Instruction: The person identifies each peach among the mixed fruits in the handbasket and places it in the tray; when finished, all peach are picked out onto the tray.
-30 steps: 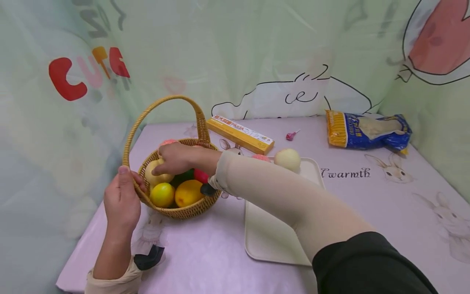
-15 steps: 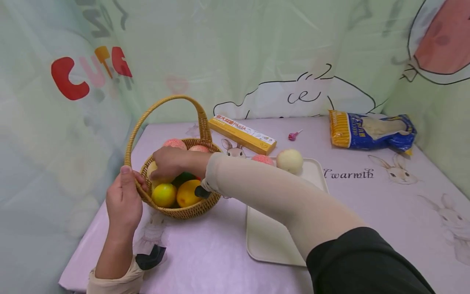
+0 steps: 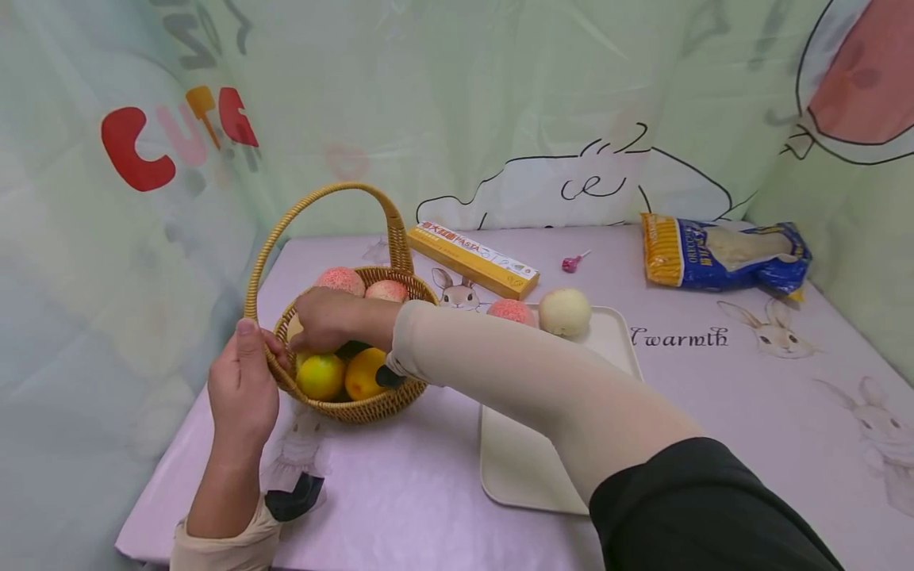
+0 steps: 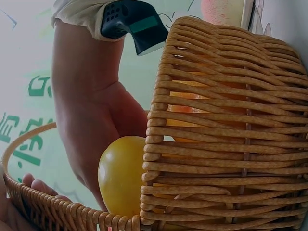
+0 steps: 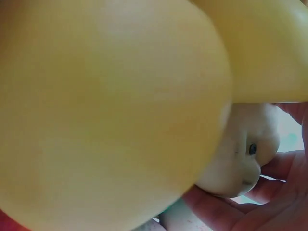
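Observation:
My left hand (image 3: 243, 388) grips the wicker basket (image 3: 374, 408) at its left rim, by the foot of the handle, thumb outside and fingers over the edge. My right hand (image 3: 324, 317) reaches down into the basket. In the right wrist view its fingers curl round a pale, lumpy fruit (image 5: 236, 168) with a small dark spot. Two large yellow fruits fill much of that view. In front of the hand lie a yellow-green lemon-like fruit (image 3: 321, 378) and an orange-yellow fruit (image 3: 364, 375). Behind it are two pink peaches (image 3: 340, 280).
Right of the basket, a cream tray (image 3: 528, 476) carries a pink peach (image 3: 511, 312) and a pale round fruit (image 3: 565, 312), partly under the right forearm. Further back lie a pasta box (image 3: 474, 260), a lollipop (image 3: 571, 262) and a blue-and-yellow pasta bag (image 3: 724, 254).
My right hand has sunk deeper into the basket and closed over the pale fruit, uncovering the peaches behind. My left hand keeps its grip on the basket.

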### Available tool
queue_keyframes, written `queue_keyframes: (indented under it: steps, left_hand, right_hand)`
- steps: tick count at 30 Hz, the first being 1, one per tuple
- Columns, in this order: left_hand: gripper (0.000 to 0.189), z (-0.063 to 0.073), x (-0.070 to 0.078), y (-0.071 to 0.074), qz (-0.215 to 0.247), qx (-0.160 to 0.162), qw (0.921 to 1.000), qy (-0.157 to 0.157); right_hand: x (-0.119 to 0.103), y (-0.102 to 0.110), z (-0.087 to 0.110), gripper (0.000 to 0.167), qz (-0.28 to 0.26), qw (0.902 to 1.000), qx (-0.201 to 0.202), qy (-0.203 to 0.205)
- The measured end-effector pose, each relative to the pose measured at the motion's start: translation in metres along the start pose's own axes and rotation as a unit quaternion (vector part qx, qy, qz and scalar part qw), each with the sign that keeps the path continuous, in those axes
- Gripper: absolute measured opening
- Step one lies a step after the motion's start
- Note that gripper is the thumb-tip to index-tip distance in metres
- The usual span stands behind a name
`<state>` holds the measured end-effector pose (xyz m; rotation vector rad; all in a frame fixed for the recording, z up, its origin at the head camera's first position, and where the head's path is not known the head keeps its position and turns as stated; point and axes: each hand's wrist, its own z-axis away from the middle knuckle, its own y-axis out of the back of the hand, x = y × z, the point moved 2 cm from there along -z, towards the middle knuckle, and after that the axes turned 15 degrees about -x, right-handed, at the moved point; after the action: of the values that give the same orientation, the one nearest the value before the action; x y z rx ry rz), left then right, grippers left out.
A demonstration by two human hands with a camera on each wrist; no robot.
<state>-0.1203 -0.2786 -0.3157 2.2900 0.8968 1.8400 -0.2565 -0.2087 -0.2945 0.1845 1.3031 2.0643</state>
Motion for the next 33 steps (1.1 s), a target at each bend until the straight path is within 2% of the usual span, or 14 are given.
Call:
queue_keyframes:
  steps: [15,22,33]
  left_hand:
    - [0.052,0.0,-0.001,0.0,-0.006,-0.001,0.9999,0.012]
    - [0.052,0.0,-0.001,0.0,-0.005,-0.002,0.9999,0.016]
    - [0.053,0.0,-0.003,0.0,-0.003,-0.005,0.9996,0.028]
  right_hand:
    - [0.012,0.0,0.015,0.035,-0.023,0.9983,0.04,0.037]
    - [0.017,0.001,0.023,0.04,-0.032,0.9962,0.056,0.059]
    - [0.025,0.002,0.038,0.044,-0.087,0.9903,0.065,0.087]
